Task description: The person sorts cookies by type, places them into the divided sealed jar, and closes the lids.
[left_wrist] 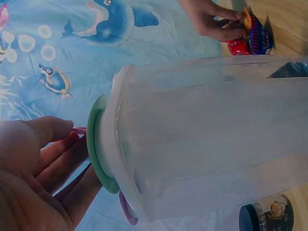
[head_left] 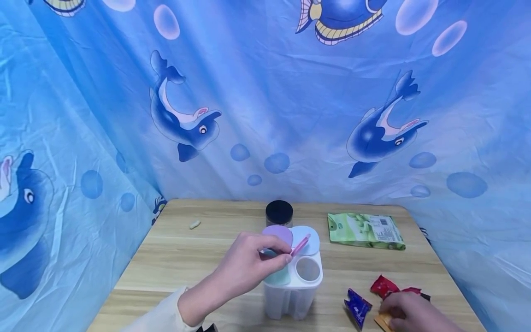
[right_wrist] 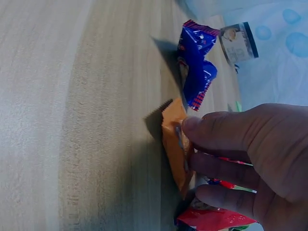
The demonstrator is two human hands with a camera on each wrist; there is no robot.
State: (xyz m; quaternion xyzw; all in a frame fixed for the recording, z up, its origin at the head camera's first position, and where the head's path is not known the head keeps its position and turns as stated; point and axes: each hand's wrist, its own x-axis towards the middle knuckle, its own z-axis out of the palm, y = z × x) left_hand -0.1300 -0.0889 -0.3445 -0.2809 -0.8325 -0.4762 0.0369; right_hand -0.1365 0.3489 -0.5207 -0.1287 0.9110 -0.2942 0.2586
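Note:
A white plastic ice-lolly mould [head_left: 292, 290] stands at the table's front middle, with purple [head_left: 277, 233], pale blue [head_left: 309, 236] and green [head_left: 277, 277] round lids and one open hole [head_left: 308, 269]. My left hand [head_left: 286, 258] pinches a thin pink stick [head_left: 300, 245] just above the mould. In the left wrist view the green lid [left_wrist: 97, 144] and the stick [left_wrist: 79, 130] lie beside my fingers [left_wrist: 48, 154]. My right hand [head_left: 392, 316] pinches an orange sachet [right_wrist: 173, 139] lying on the table at the front right. A blue wrapper [right_wrist: 195, 72] and a red wrapper [right_wrist: 211, 219] lie close to it.
A dark jar with a black lid [head_left: 279, 213] stands behind the mould. A green packet [head_left: 365, 230] lies at the back right, and a small pale piece [head_left: 195, 224] at the back left. Blue dolphin-print cloth [head_left: 265, 115] walls the wooden table [head_left: 186, 258] on three sides.

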